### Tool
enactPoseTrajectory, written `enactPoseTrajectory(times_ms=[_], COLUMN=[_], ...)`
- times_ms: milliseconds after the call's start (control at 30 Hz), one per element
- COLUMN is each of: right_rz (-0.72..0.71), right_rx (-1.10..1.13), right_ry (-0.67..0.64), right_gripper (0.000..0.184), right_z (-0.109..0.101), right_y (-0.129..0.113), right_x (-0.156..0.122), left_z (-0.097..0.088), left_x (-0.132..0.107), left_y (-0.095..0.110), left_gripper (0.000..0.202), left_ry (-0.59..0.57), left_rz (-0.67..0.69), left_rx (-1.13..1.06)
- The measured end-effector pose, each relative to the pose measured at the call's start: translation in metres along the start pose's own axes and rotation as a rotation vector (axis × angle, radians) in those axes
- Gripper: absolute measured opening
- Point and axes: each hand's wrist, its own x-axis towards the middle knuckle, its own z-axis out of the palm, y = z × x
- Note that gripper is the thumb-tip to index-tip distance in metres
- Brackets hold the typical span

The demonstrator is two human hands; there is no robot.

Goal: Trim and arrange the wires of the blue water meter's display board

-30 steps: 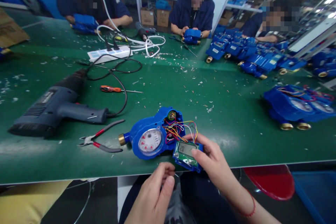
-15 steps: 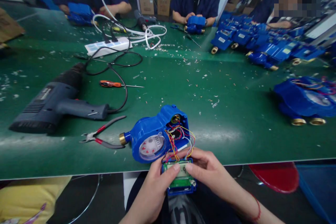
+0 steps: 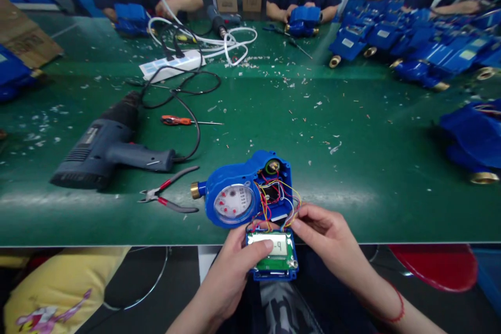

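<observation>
My left hand [image 3: 238, 258] grips a circuit board with a display [image 3: 279, 255] in a blue frame, its thumb lying across the lit screen. Coloured wires [image 3: 288, 207] run from the board's top edge into the opened blue water meter [image 3: 230, 175] on the table edge. That meter has a round dial window and a brass pipe end pointing left. My right hand [image 3: 326, 229] is off the board, thumb and forefinger closed around the wires at its upper right corner. The exact contact of those fingertips is partly hidden.
Left of the meter lie red-handled cutting pliers [image 3: 168, 190], a heat gun [image 3: 113, 146] and an orange screwdriver [image 3: 176, 120]. A power strip [image 3: 172, 65] with tangled cords sits behind. More blue meters [image 3: 426, 52] crowd the right. Several people work across the table.
My right hand has left the board's display and moved up and right to the wires. My left hand keeps hold of the board. The view has shifted slightly.
</observation>
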Motion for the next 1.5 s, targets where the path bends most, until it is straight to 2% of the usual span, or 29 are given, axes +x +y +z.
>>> enactPoseTrajectory(times_ms=[100, 133, 167, 200, 267, 333, 400, 467, 533, 667, 800, 967, 1133, 1200, 1267, 1333, 1433, 1500], right_rz=[-0.265, -0.399, -0.546, -0.684, -0.876, -0.913, -0.870, -0.866, -0.925, -1.053, -0.992, -0.947, -1.019, -1.016, -0.940, -0.762, -0.479, -0.434], right_rx=[-0.244, -0.347, -0.454, -0.565, -0.791, -0.998, -1.151, -1.237, -1.263, -1.206, -1.100, -1.014, -0.962, -0.878, -0.879, -0.981, -1.086, -1.053], right_ry=[0.266, 0.307, 0.276, 0.178, -0.127, -0.405, -0.565, -0.628, -0.633, -0.679, -0.747, -0.757, -0.593, -0.510, -0.452, -0.536, -0.781, -0.822], right_gripper=[0.008, 0.009, 0.013, 0.014, 0.013, 0.011, 0.008, 0.010, 0.011, 0.019, 0.023, 0.022, 0.023, 0.022, 0.019, 0.031, 0.063, 0.073], right_z=[-0.010, -0.012, -0.013, -0.013, -0.008, 0.000, 0.007, 0.011, 0.011, 0.011, 0.011, 0.004, -0.005, -0.004, 0.001, 0.010, 0.024, 0.028], right_y=[-0.012, -0.019, -0.027, -0.035, -0.052, -0.067, -0.078, -0.084, -0.087, -0.088, -0.087, -0.084, -0.076, -0.079, -0.088, -0.100, -0.112, -0.111], right_x=[0.004, 0.007, 0.011, 0.015, 0.026, 0.037, 0.046, 0.052, 0.055, 0.056, 0.061, 0.067, 0.065, 0.070, 0.081, 0.095, 0.116, 0.123], left_z=[0.003, 0.005, 0.006, 0.007, 0.010, 0.011, 0.012, 0.012, 0.012, 0.013, 0.012, 0.005, 0.001, -0.002, -0.004, -0.006, -0.007, -0.008], left_x=[-0.003, -0.003, -0.003, -0.003, -0.001, 0.000, 0.000, -0.001, -0.002, -0.002, -0.001, -0.005, -0.010, -0.008, -0.004, -0.001, 0.000, -0.001], left_y=[-0.005, -0.006, -0.007, -0.008, -0.008, -0.007, -0.006, -0.005, -0.002, 0.001, -0.005, -0.010, -0.009, -0.012, -0.014, -0.016, -0.015, -0.014], left_gripper=[0.030, 0.030, 0.031, 0.032, 0.033, 0.030, 0.027, 0.026, 0.028, 0.023, 0.026, 0.035, 0.014, 0.014, 0.018, 0.023, 0.029, 0.031], left_ry=[0.014, 0.010, -0.002, -0.011, -0.016, -0.003, 0.024, 0.050, 0.082, 0.116, 0.137, 0.099, 0.004, 0.010, 0.035, 0.045, 0.066, 0.075], left_rz=[0.041, 0.065, 0.091, 0.127, 0.209, 0.262, 0.288, 0.312, 0.361, 0.441, 0.429, 0.400, 0.307, 0.306, 0.328, 0.336, 0.352, 0.359], left_rx=[0.011, 0.021, 0.038, 0.062, 0.126, 0.203, 0.273, 0.342, 0.409, 0.525, 0.553, 0.411, 0.255, 0.207, 0.214, 0.246, 0.270, 0.277])
